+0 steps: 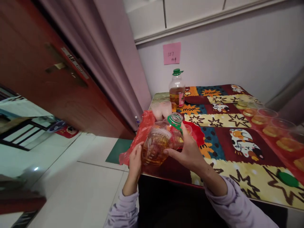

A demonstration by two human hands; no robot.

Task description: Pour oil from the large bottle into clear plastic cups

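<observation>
A large clear plastic jug (pixel 158 144) of amber liquid is tilted over the table's near left part, its open green-ringed mouth pointing up and to the right. My left hand (pixel 136 160) supports its base from the left. My right hand (pixel 187 147) grips it near the neck from the right, thumb and fingers around it. Just beyond my right hand, a clear cup (pixel 188 128) stands on a scalloped red mat (pixel 199 134), partly hidden by the jug and hand. Behind the jug are two stacks of clear cups (pixel 161 110) beside a crumpled red plastic bag (pixel 142 129).
A second jug (pixel 177 93) with a green cap stands against the wall. Several cups of pale amber liquid (pixel 270 129) line the table's right side on red plastic. A green cap (pixel 288 179) lies near the front right edge. A wooden door (pixel 78 104) is on the left.
</observation>
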